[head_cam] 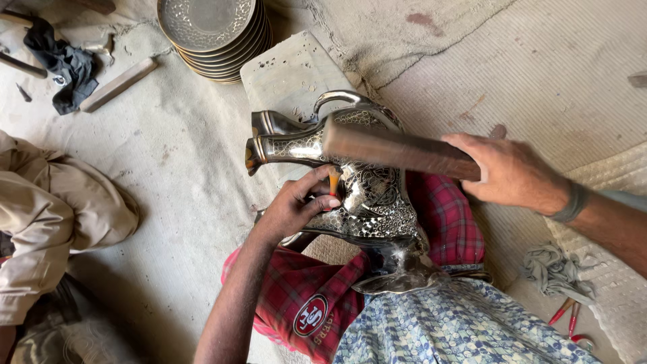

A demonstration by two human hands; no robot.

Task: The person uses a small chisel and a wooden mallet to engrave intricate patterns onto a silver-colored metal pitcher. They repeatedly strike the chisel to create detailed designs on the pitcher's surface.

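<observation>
A silver engraved metal jug (367, 195) with a handle and spout lies on its side across my lap, on a red checked cloth (445, 222). My left hand (293, 205) rests against the jug's body and pinches a small orange-tipped punch (333, 180) upright on the patterned surface. My right hand (509, 172) grips one end of a brown wooden bat (397, 149), which is held level just above the jug and the punch.
A stack of engraved metal plates (212, 34) stands at the top. A grey slab (290, 74) lies behind the jug. A wooden stick (118, 84) and a dark rag (64, 64) lie top left. Another person's trousered leg (47, 216) is at left. Red-handled tools (569, 317) lie bottom right.
</observation>
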